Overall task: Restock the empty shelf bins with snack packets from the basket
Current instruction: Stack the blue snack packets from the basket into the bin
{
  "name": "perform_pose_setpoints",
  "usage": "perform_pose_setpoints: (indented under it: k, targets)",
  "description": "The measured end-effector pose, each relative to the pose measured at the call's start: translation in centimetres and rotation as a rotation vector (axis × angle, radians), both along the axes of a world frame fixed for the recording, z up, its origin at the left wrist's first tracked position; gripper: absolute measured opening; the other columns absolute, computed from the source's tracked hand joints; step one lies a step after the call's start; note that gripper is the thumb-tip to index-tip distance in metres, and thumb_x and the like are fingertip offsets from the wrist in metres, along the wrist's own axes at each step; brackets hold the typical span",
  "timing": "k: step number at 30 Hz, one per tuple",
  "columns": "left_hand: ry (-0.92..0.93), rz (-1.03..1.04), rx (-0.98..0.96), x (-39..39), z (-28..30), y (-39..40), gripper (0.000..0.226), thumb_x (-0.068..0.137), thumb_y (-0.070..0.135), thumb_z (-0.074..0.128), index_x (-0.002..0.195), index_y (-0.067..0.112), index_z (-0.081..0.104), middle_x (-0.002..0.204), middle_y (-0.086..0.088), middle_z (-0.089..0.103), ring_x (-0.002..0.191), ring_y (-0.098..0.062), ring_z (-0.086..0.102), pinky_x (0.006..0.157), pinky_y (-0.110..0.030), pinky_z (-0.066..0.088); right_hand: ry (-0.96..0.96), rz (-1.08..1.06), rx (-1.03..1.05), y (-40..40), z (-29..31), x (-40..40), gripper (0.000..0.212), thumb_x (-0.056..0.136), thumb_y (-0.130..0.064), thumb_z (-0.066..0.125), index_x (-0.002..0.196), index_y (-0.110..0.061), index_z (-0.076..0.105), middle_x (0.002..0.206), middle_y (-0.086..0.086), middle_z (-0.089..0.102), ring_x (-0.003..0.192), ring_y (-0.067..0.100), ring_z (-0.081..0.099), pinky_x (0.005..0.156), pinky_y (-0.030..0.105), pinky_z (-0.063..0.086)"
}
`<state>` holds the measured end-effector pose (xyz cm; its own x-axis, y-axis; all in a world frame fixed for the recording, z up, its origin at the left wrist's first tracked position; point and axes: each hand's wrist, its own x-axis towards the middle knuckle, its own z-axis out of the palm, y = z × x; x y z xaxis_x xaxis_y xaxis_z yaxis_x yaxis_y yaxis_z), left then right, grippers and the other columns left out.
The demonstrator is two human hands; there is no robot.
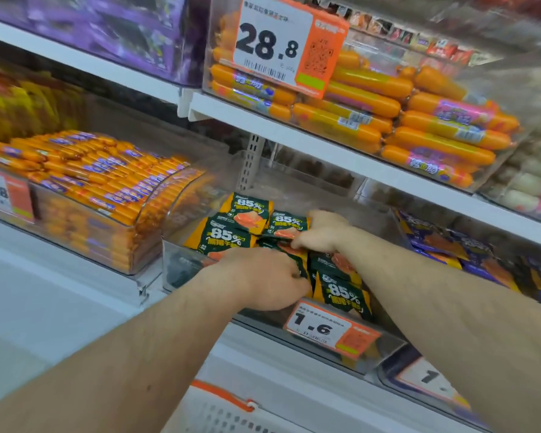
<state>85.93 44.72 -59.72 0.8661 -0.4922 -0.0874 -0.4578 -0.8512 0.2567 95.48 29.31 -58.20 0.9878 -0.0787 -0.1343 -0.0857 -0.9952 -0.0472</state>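
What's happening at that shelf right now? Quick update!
Both hands in the clear bin. Left hand and right hand gripping green snack packets. Nothing in the way.

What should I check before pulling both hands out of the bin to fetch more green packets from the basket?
1. Left hand free of packets: not ok, its fingers are curled onto a green packet at the front of the bin.
2. Right hand free: not ok, its fingers pinch a packet further back.
3. Green packets inside the bin walls: ok, none hangs over the front edge.
4. Packets tidy: not ok, they lie tilted and overlapping.
5. Price tag in place on the bin front: ok.
6. Basket within reach below: ok, but its contents are out of view, cannot tell.
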Motion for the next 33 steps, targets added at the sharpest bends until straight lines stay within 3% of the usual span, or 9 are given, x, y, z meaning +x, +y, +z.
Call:
perform_pose_setpoints:
  k: [4,8,12,14,16,18,22,27,33]
  targets:
    - [-0.076,0.100,0.014,1.5,0.5,3.4,0.056,0.092,0.069,0.023,0.114,0.036,0.064,0.124,0.006,0.060,0.114,-0.021,0.054,0.084,-0.039,0.043,0.075,0.138,-0.067,3.3,-0.4,0.8,0.083,0.078,-0.058,0.055,0.152,-0.039,0.020,0.161,0.001,0.018,0.145,0.030,0.021,0.115,0.048,0.024]
    - [0.018,0.127,0.141,2.2,0.2,4.8,0.071,0.087,0.078,0.015,0.126,0.039,0.059,0.148,0.007,0.043,0.135,-0.022,0.041,0.097,-0.045,0.037,0.179,0.134,-0.090,2.6,-0.9,0.3,0.074,0.093,-0.063,0.042,0.155,-0.030,0.017,0.162,-0.001,0.013,0.147,0.026,0.018,0.116,0.039,0.022]
    - [0.060,0.112,0.178,2.4,0.1,4.3,0.079,0.080,0.083,0.013,0.124,0.039,0.060,0.144,0.007,0.048,0.133,-0.023,0.043,0.094,-0.045,0.036,0.099,0.110,-0.056,2.9,-0.7,0.5,0.073,0.088,-0.064,0.047,0.150,-0.028,0.033,0.158,0.001,0.028,0.141,0.027,0.031,0.107,0.040,0.032]
    - [0.046,0.128,0.174,2.5,0.0,4.3,0.078,0.078,0.083,0.015,0.113,0.035,0.065,0.127,0.007,0.058,0.122,-0.023,0.050,0.082,-0.040,0.036,0.008,0.135,-0.091,4.6,-0.7,1.1,0.067,0.080,-0.065,0.047,0.133,-0.024,0.054,0.142,0.004,0.048,0.124,0.027,0.047,0.089,0.039,0.041]
    - [0.020,0.149,0.159,2.5,-0.1,4.3,0.067,0.082,0.080,0.021,0.087,0.028,0.063,0.104,0.005,0.060,0.112,-0.023,0.055,0.077,-0.037,0.035,0.015,0.156,-0.124,6.4,-1.0,1.8,0.053,0.079,-0.059,0.044,0.109,-0.019,0.062,0.124,0.006,0.056,0.111,0.026,0.051,0.091,0.042,0.040]
    - [0.004,0.166,0.149,2.2,0.1,4.3,0.061,0.084,0.077,0.025,0.067,0.023,0.049,0.086,0.003,0.052,0.101,-0.023,0.054,0.077,-0.037,0.036,0.066,0.149,-0.080,7.6,-1.7,2.2,0.037,0.080,-0.051,0.045,0.085,-0.016,0.057,0.099,0.006,0.052,0.095,0.025,0.049,0.089,0.043,0.041]
    - [-0.027,0.181,0.146,2.1,0.0,4.4,0.061,0.084,0.077,0.024,0.062,0.022,0.042,0.082,0.003,0.048,0.102,-0.024,0.053,0.076,-0.037,0.035,-0.064,0.055,0.162,8.2,-2.1,2.6,0.029,0.077,-0.042,0.050,0.064,-0.016,0.046,0.071,0.004,0.050,0.070,0.025,0.051,0.054,0.032,0.032]
    - [-0.013,0.185,0.139,1.9,0.1,4.4,0.060,0.085,0.075,0.025,0.062,0.022,0.039,0.094,-0.001,0.046,0.115,-0.028,0.050,0.078,-0.038,0.034,-0.050,-0.039,0.265,8.1,-2.1,2.9,0.026,0.085,-0.035,0.047,0.070,-0.014,0.048,0.075,0.005,0.054,0.068,0.023,0.053,0.055,0.031,0.038]
    - [-0.016,0.195,0.167,2.3,-0.2,4.3,0.061,0.083,0.078,0.022,0.076,0.023,0.046,0.121,-0.003,0.058,0.120,-0.028,0.049,0.078,-0.038,0.033,-0.084,-0.101,0.071,5.4,-3.5,3.2,0.050,0.086,-0.025,0.033,0.131,-0.014,0.051,0.142,0.014,0.049,0.114,0.032,0.053,0.092,0.037,0.046]
